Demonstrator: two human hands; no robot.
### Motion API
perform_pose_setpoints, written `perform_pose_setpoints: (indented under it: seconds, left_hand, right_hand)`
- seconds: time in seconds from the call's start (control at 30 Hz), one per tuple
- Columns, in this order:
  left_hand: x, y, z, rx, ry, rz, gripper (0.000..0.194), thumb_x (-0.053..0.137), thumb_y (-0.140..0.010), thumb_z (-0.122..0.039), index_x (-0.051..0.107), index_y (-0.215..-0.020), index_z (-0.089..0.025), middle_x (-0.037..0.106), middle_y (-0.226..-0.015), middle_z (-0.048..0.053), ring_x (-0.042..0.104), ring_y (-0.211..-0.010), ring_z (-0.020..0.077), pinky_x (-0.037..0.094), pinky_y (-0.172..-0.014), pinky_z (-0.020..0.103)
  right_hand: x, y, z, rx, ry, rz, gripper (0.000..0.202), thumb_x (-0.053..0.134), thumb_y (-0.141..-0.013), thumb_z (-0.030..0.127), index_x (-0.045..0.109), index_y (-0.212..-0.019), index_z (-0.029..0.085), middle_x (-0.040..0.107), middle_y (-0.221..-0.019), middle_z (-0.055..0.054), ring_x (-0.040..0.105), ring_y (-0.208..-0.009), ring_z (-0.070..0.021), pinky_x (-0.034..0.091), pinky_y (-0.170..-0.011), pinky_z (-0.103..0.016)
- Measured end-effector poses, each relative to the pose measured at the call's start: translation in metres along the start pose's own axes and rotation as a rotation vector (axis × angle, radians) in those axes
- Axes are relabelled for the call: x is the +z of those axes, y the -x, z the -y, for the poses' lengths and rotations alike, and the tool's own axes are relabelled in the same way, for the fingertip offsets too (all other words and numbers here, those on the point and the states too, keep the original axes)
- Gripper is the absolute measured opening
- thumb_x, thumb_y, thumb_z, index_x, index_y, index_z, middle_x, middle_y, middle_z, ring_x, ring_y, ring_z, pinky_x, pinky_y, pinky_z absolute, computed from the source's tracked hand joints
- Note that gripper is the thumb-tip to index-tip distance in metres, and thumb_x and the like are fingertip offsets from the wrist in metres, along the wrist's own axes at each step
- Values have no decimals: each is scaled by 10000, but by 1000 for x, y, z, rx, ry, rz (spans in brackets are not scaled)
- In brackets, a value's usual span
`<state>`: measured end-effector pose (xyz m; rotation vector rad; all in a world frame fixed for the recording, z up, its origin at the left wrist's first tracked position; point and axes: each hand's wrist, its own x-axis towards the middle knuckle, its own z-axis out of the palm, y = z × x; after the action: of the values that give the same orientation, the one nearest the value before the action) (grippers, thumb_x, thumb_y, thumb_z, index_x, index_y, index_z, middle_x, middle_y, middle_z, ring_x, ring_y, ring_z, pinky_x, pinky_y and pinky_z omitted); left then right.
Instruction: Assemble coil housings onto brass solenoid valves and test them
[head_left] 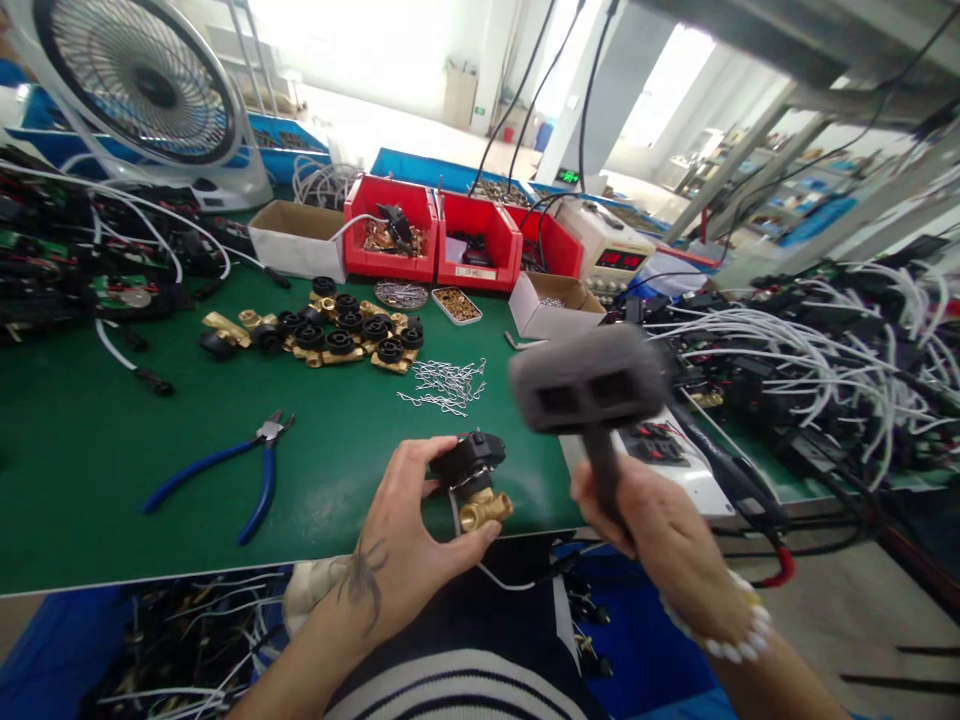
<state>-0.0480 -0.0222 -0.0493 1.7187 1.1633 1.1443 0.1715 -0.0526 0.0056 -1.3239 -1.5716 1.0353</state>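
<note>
My left hand [409,520] is wrapped round a valve assembly [480,505], a black housing on top of a brass fitting, at the front edge of the green table. A white cable hangs from it. My right hand [637,510] grips the black handle of a mallet [589,380]. The mallet's grey head, blurred, is raised to the upper right of the assembly and apart from it. Silver wire clips [446,385] lie behind the assembly. Blue-handled cutters [262,450] rest to the left, jaws open.
Brass fittings with black caps [349,330] are grouped on the green table [67,440]. Red bins [390,262], a white box [300,255] and a fan [150,90] stand behind. Cabled black parts [810,370] are heaped at right. A screwdriver-like black tool [720,460] lies beside a white board.
</note>
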Motion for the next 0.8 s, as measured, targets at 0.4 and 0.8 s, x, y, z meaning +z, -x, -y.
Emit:
perform_pose_setpoints:
  seconds: [0.4,0.8]
  left_hand:
    - [2,1,5,45,-93,42,647,736,-747,-321,523,-1352,-240,527,-1161,72,567,-1065,231,573,-910,417]
    - [3,0,6,67,-111,46,652,724,-753,-317,514,-1359,-202,511,-1153,79,549,-1060,229,562,-921,424]
  right_hand:
    - [-21,29,22,180,277,-63,632,292,-949,709,411,-582,208,330,-491,23,287,-430,-107,235,-388,-247]
    - [-19,31,25,133,294,-106,639,280,-952,710,416,-583,206,318,-492,28,278,-428,-106,252,-406,-252]
